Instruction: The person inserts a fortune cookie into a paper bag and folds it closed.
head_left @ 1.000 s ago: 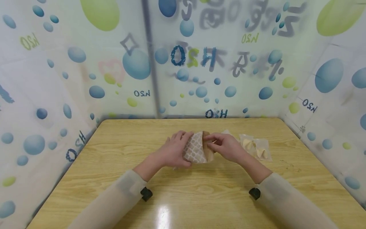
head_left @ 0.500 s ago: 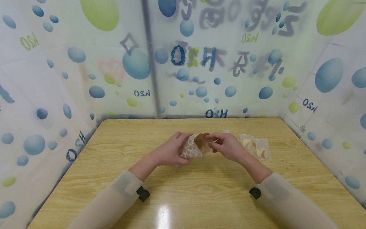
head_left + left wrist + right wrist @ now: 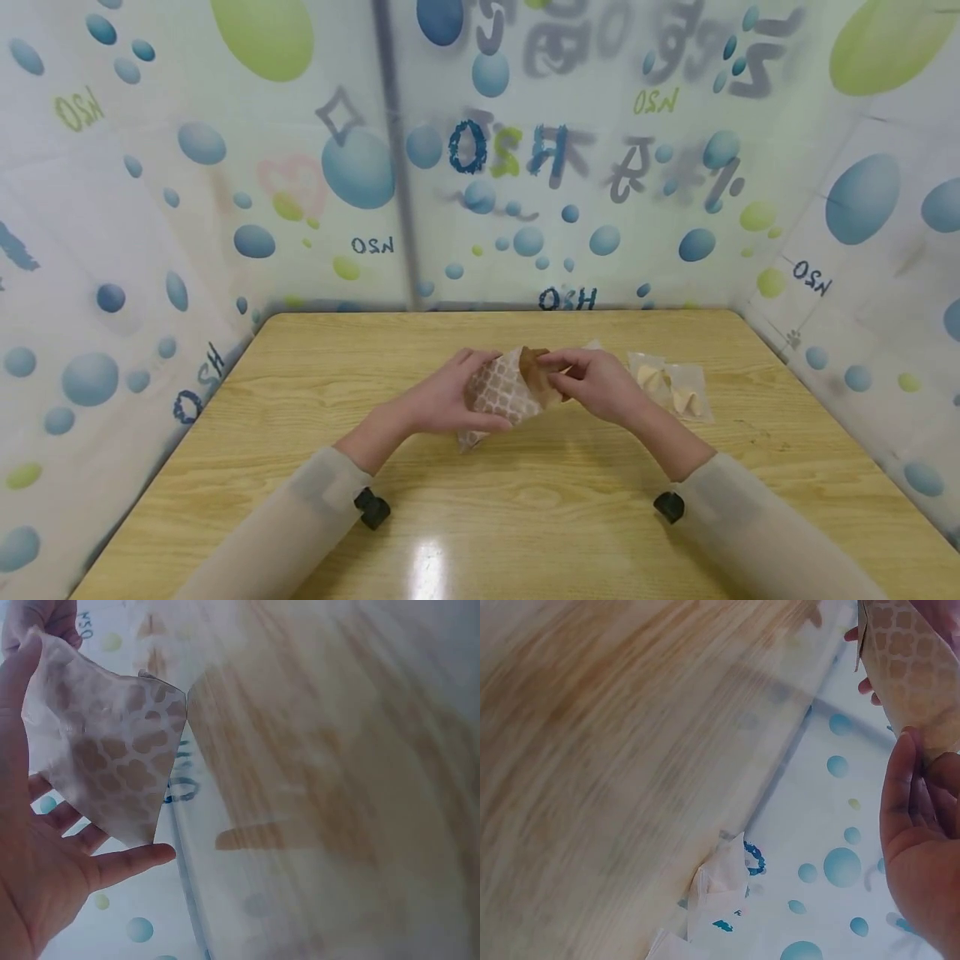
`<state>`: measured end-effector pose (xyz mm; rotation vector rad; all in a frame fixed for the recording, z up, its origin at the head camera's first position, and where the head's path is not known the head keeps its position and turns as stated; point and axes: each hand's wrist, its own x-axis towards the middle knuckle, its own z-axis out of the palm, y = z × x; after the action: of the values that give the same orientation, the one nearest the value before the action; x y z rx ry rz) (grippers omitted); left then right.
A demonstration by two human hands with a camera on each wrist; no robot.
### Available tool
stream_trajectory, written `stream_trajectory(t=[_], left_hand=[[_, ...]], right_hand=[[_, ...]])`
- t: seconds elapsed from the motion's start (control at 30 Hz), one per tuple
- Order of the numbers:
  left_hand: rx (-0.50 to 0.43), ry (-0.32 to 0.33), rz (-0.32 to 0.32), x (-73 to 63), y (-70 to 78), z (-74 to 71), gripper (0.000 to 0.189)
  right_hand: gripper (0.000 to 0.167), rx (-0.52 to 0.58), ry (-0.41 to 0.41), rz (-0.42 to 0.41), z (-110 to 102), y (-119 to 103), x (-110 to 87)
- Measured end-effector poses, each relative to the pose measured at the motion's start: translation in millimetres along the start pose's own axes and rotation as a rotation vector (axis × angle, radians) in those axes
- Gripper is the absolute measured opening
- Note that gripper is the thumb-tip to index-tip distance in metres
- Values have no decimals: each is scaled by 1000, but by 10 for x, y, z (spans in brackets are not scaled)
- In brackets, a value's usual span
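A small paper bag (image 3: 506,389), brown with a pale lattice pattern and plain brown inside its mouth, is held aslant above the table. My left hand (image 3: 442,393) holds its left part, thumb across the front and fingers behind; in the left wrist view the little finger of the left hand (image 3: 45,877) sticks out past the bag's lower corner. My right hand (image 3: 596,382) pinches the right edge beside the mouth. The right wrist view has the right hand (image 3: 922,840) with thumb and fingertips together at the bag's (image 3: 915,667) end. Its contents are hidden.
Two clear packets (image 3: 686,393) with cream-coloured folded pieces lie on the wooden table (image 3: 480,517) just right of my right hand. Another pale packet (image 3: 592,344) shows partly behind that hand. Patterned curtains (image 3: 300,208) surround the table.
My left hand has shifted slightly left and the bag has tilted, its lower left corner now showing below the thumb. The mouth gaped wider half a second ago. The right hand barely moved.
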<state>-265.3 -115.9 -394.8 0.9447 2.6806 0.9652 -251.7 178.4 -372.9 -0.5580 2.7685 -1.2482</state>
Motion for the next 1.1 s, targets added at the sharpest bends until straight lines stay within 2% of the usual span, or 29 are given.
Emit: stream_trajectory(t=[0.2, 0.4, 0.53, 0.6, 0.77, 0.83, 1.0, 1.1], left_hand=[[10, 16, 34, -4, 7, -12, 84], [43, 13, 39, 13, -29, 7, 116], [52, 22, 72, 20, -26, 10, 99], [65, 39, 85, 15, -8, 2, 98], [115, 52, 72, 4, 28, 0, 127], [117, 48, 76, 11, 29, 0, 122], [95, 57, 83, 24, 0, 1, 92], [79, 55, 79, 14, -10, 0, 92]], right_hand=[[32, 12, 0, -8, -3, 5, -6], [33, 8, 3, -30, -8, 4, -7], [33, -1, 9, -26, -27, 3, -3], [33, -3, 16, -21, -38, 3, 1], [32, -4, 26, -23, -40, -2, 16], [32, -4, 28, -23, -38, -2, 22], [32, 8, 29, -16, -35, 6, 25], [32, 14, 27, -17, -32, 15, 23]])
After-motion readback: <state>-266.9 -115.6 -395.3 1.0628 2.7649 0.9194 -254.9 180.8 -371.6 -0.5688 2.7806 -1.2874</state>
